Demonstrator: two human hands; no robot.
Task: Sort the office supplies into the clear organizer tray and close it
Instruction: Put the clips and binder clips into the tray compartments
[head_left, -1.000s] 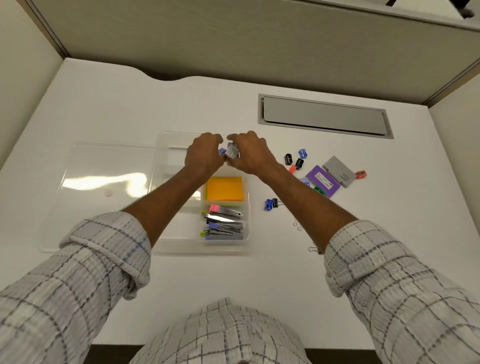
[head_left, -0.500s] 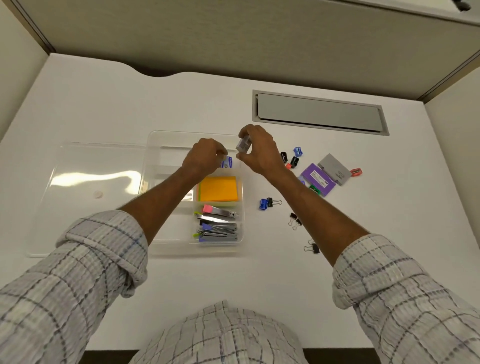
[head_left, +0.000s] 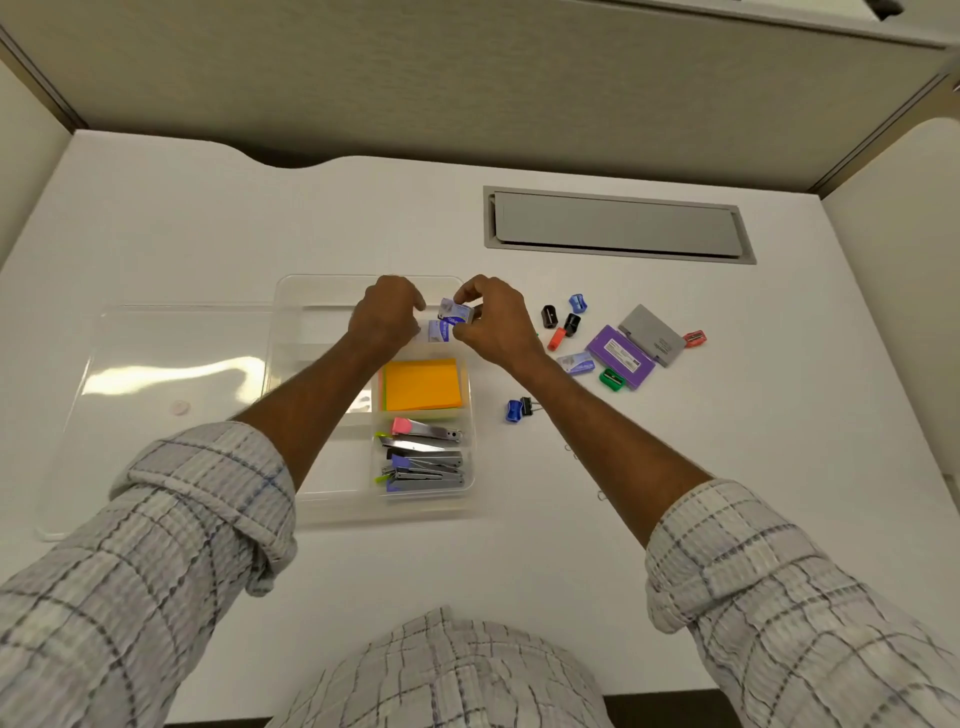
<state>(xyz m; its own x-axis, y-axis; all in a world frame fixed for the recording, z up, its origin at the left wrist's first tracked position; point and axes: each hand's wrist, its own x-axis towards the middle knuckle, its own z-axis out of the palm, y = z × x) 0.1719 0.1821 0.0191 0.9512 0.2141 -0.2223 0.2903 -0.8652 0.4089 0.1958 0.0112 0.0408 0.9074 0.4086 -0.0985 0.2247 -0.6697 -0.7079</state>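
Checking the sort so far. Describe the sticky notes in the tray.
The sticky notes are a square paper stack, orange on top, with pink and green sheets showing at the left edge and yellow along the near edge. They lie flat in the tray's right middle compartment, just beyond the staplers' compartment. Nothing rests on them.

We cannot read the print on the box (head_left: 456, 310) the right hand (head_left: 493, 325) pinches; the left hand (head_left: 387, 312) hides its own fingertips from us.
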